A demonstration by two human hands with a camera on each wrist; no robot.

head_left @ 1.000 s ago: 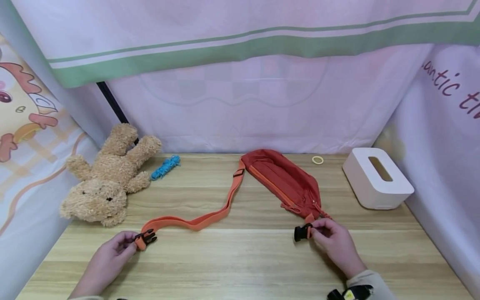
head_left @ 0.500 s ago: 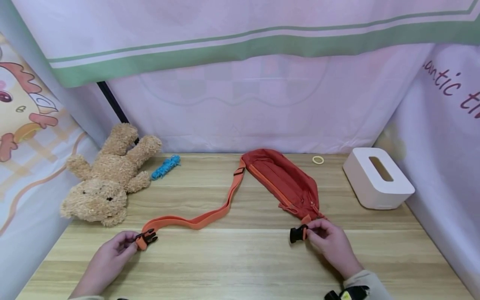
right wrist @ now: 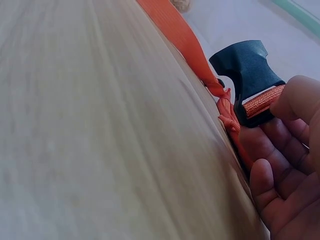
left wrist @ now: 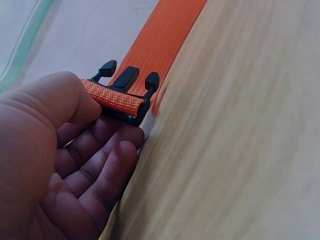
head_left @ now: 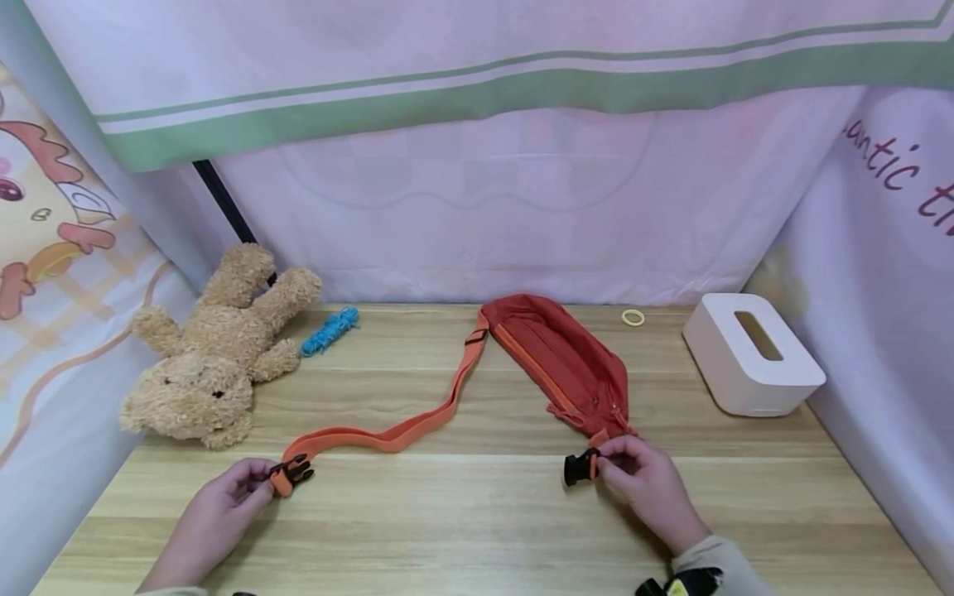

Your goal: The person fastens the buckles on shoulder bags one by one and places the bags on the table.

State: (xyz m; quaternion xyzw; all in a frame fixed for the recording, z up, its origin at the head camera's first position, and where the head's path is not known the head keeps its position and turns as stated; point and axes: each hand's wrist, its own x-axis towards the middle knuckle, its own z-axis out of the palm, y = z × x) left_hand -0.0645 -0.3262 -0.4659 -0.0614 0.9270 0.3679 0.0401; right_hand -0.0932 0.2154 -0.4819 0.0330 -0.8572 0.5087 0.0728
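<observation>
Wooden tabletop (head_left: 477, 530), red waist bag (head_left: 562, 360) lying on it; left hand (head_left: 212, 517) pinches the pronged buckle half (head_left: 292, 472), right hand (head_left: 648, 488) pinches the socket half (head_left: 577, 468). Both ends gripped, well apart, clasp not yet joined

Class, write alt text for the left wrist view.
The left hand pinches the black pronged buckle at the end of an orange strap, thumb on top, beside a pale wooden table.
</observation>
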